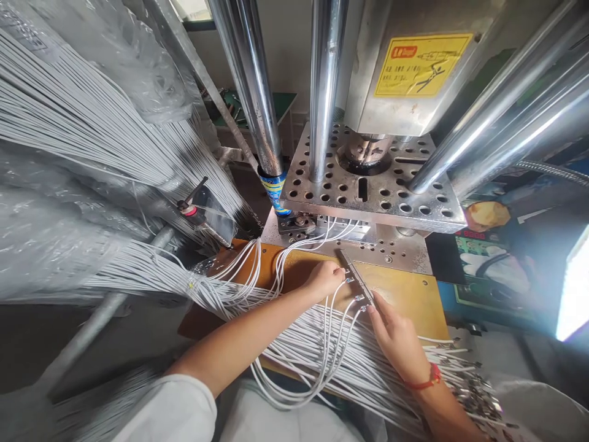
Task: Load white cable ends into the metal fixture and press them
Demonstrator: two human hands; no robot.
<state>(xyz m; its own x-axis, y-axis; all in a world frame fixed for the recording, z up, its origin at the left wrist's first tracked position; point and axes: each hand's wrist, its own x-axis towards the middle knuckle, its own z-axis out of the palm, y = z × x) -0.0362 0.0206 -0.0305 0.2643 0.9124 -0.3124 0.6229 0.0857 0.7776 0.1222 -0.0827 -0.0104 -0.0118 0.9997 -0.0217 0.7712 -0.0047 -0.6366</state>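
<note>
A narrow metal fixture bar (356, 279) lies slanted on the yellow-brown work plate (414, 294) in front of a press. Several white cables (338, 319) run from my lap up to the bar, their metal plug ends seated along it. My left hand (324, 279) is closed at the bar's upper end, fingertips on a cable plug. My right hand (396, 334), with a red wrist band, pinches a plug at the bar's lower end. More cables (317, 236) lead into the mould under the press.
The perforated steel press platen (368, 190) and chrome columns (324, 86) stand directly behind the plate. A large bundle of white cables (92, 123) in plastic wrap fills the left. Loose cables with metal ends (469, 374) lie at the right. A control panel (488, 258) sits to the right.
</note>
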